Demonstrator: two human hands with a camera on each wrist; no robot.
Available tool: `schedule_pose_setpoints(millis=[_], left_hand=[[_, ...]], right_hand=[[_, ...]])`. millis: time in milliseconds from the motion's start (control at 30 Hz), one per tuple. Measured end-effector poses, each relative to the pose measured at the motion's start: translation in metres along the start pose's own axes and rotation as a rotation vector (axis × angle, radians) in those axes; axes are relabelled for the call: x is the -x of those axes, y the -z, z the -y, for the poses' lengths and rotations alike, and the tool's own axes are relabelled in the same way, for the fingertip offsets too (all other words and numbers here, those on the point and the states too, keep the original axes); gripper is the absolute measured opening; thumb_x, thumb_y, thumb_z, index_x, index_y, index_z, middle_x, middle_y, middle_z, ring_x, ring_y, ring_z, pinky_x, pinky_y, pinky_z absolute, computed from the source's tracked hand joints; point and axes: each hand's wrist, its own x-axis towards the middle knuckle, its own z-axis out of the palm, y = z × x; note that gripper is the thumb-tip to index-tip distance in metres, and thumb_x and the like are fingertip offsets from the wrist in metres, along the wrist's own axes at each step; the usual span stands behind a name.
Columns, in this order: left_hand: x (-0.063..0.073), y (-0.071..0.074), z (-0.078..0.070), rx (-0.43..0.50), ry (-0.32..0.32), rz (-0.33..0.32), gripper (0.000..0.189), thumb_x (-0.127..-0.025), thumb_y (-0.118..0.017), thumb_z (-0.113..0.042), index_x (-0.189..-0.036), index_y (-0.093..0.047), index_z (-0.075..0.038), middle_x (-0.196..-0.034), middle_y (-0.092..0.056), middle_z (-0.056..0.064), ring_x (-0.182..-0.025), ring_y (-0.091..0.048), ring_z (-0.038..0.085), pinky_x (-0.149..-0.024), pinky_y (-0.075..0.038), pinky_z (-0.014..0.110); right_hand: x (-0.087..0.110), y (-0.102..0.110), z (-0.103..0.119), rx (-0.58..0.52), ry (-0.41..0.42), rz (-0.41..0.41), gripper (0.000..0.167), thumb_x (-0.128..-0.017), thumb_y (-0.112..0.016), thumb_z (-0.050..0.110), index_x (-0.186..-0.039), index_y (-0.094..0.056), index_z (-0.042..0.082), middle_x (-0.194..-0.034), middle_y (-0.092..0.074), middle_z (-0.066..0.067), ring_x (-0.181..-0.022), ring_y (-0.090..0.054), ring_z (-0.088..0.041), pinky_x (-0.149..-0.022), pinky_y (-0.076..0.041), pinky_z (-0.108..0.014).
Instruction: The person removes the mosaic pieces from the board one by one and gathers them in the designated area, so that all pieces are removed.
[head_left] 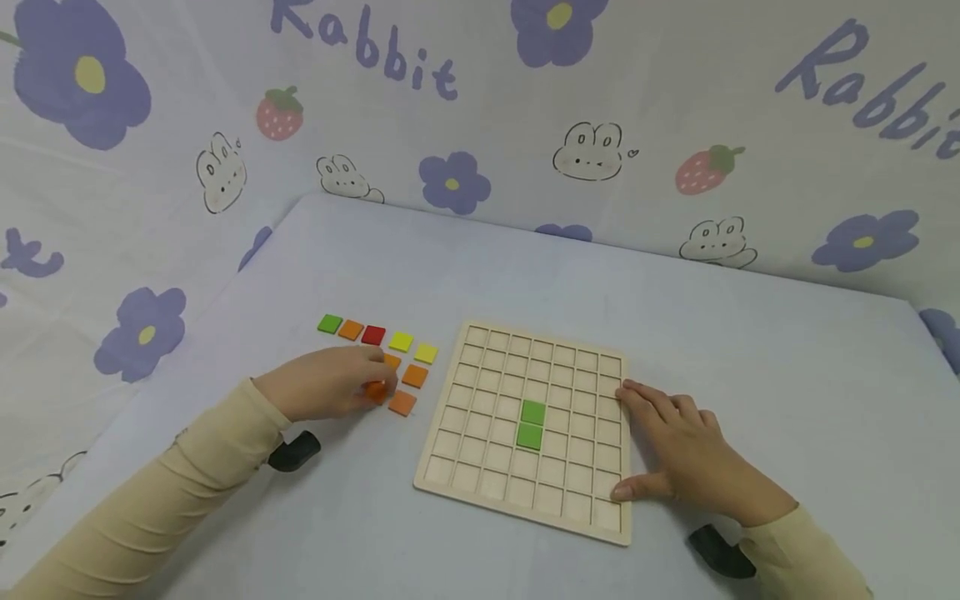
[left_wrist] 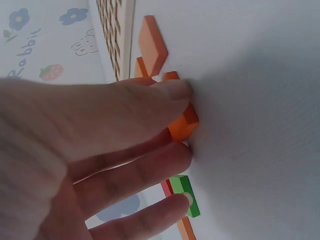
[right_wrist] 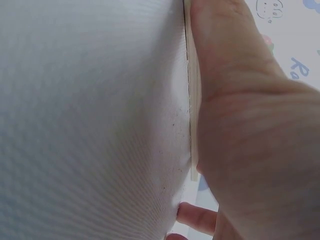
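Note:
My left hand (head_left: 330, 383) is over the group of coloured square tiles, left of the board. Its thumb and fingers pinch an orange tile (left_wrist: 184, 125), which shows between thumb and fingertips close to the table in the left wrist view. The fingers partly hide some tiles around it. The wooden grid board (head_left: 492, 483) lies flat, with two green tiles (head_left: 531, 425) in neighbouring squares near its middle. My right hand (head_left: 686, 450) rests at the board's right edge, fingers spread, thumb and fingertips on the rim.
Beside the left hand lie a green tile (head_left: 329, 324), a red tile (head_left: 373, 335), yellow tiles (head_left: 401, 342) and more orange tiles (head_left: 402, 404). A white cloth (head_left: 720, 333) covers the table. Behind stands a printed curtain (head_left: 510, 108) with flowers and rabbits.

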Motion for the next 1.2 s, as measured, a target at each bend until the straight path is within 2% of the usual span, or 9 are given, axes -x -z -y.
schedule_pose_setpoints(millis=[267, 600, 833, 933, 1033, 1200], left_hand=[[0.001, -0.003, 0.003, -0.032, 0.006, 0.002, 0.018, -0.081, -0.075, -0.005, -0.094, -0.068, -0.015, -0.088, -0.058, -0.001, -0.076, -0.052, 0.012, -0.073, -0.050, 0.027], [0.002, 0.000, 0.001, -0.026, 0.011, 0.005, 0.021, -0.080, -0.075, -0.005, -0.097, -0.068, -0.016, -0.090, -0.059, -0.001, -0.077, -0.053, 0.012, -0.074, -0.051, 0.028], [0.002, 0.004, -0.005, -0.010, -0.022, -0.028, 0.024, -0.081, -0.074, -0.005, -0.101, -0.067, -0.016, -0.100, -0.063, -0.001, -0.084, -0.061, 0.015, -0.075, -0.053, 0.029], [-0.006, 0.003, -0.012, 0.013, -0.057, -0.043, 0.019, -0.084, -0.073, -0.012, -0.101, -0.068, -0.017, -0.099, -0.063, -0.002, -0.085, -0.062, 0.013, -0.072, -0.052, 0.024], [-0.019, 0.003, -0.022, 0.051, -0.104, -0.039, 0.016, -0.086, -0.070, -0.012, -0.101, -0.067, -0.015, -0.093, -0.061, -0.004, -0.076, -0.059, 0.009, -0.067, -0.049, 0.020], [-0.046, 0.009, -0.041, 0.062, -0.239, -0.040, 0.015, -0.087, -0.066, -0.007, -0.102, -0.066, -0.012, -0.091, -0.059, -0.002, -0.071, -0.054, 0.010, -0.067, -0.047, 0.021]], right_hand=[[0.001, 0.001, 0.001, -0.011, -0.005, 0.003, 0.117, -0.062, -0.059, 0.082, -0.149, -0.025, 0.011, -0.151, -0.029, -0.012, -0.115, -0.041, -0.036, -0.076, -0.033, -0.044], [0.000, 0.000, -0.002, -0.013, -0.008, 0.012, 0.117, -0.062, -0.058, 0.082, -0.149, -0.025, 0.012, -0.153, -0.028, -0.011, -0.116, -0.040, -0.035, -0.077, -0.033, -0.042], [0.000, -0.003, -0.003, -0.019, -0.005, 0.006, 0.119, -0.059, -0.058, 0.084, -0.149, -0.026, 0.012, -0.151, -0.030, -0.011, -0.114, -0.043, -0.035, -0.077, -0.034, -0.045], [0.000, -0.004, -0.003, -0.020, -0.012, 0.014, 0.119, -0.059, -0.057, 0.085, -0.149, -0.027, 0.013, -0.152, -0.030, -0.010, -0.114, -0.042, -0.033, -0.078, -0.033, -0.043], [0.000, -0.004, -0.003, -0.021, -0.015, 0.013, 0.118, -0.059, -0.057, 0.085, -0.149, -0.027, 0.013, -0.152, -0.029, -0.010, -0.115, -0.042, -0.033, -0.077, -0.032, -0.041], [0.000, -0.003, -0.004, -0.026, -0.003, -0.010, 0.117, -0.060, -0.058, 0.083, -0.148, -0.027, 0.012, -0.151, -0.031, -0.010, -0.113, -0.043, -0.033, -0.076, -0.033, -0.041]])
